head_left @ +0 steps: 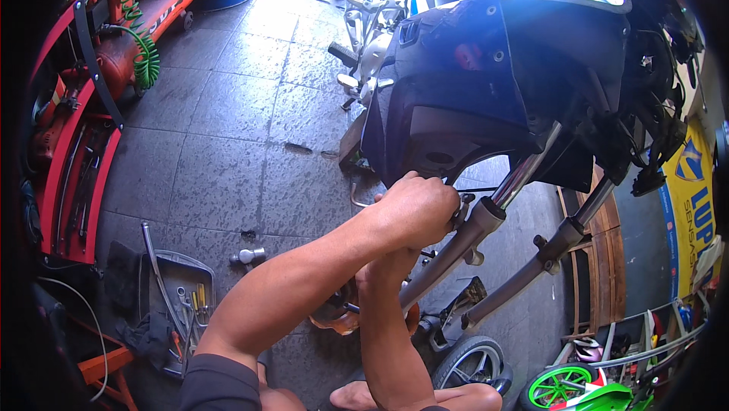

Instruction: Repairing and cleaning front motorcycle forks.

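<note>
A dark scooter (456, 84) stands with its front raised, and its two grey fork legs (471, 232) slant down with no wheel between them. My left hand (416, 210) is closed in a fist against the upper part of the nearer fork leg, with a small metal piece (463, 207) showing at its fingers. My right forearm rises from below. My right hand (383, 265) sits under the left wrist and is mostly hidden. An orange object (342, 322) lies beneath my arms.
A red tool trolley (76, 175) and an orange compressor with a green coiled hose (144, 54) stand at the left. A tray of hand tools (182, 297) lies on the tiled floor. A loose wheel (471, 365), a green-rimmed wheel (558, 387) and a wooden pallet (604, 259) are at the lower right.
</note>
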Demonstrator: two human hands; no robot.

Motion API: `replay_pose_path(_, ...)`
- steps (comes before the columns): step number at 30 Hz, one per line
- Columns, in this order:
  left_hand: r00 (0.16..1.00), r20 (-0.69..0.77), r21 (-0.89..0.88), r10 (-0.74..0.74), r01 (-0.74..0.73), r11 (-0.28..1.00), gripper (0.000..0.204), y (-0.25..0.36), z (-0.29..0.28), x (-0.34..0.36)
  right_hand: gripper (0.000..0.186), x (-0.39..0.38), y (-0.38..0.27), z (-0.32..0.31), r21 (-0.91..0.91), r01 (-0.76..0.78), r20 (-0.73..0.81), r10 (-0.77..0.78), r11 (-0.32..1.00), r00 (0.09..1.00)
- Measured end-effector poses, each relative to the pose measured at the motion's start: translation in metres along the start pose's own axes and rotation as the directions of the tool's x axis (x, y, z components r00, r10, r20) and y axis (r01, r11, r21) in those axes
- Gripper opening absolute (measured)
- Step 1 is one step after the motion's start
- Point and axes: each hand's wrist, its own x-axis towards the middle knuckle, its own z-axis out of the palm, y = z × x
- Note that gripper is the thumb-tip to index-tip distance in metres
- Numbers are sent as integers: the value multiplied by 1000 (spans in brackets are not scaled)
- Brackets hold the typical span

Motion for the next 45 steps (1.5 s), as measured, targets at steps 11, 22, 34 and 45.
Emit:
replay_pose_path(11,997,35,-72,-71,73,995,17,-20,9,-5,30,-4,-22,13,296,-138,15,140,945,990)
replay_pose_path(22,996,-6,-83,-89,88,993,20,-30,20,-10,32,-1,14,-10,135,-170,80,160,976,984)
replay_pose_path(34,984,-155,86,-93,107,991,24,-39,23,-16,23,-18,6,17,-167,-189,381,240,968,893)
replay_pose_path(45,922,-349,-605,-164,-88,791,22,-65,61,-23,21,-115,-8,-10,-483,-575,394,750,660,531)
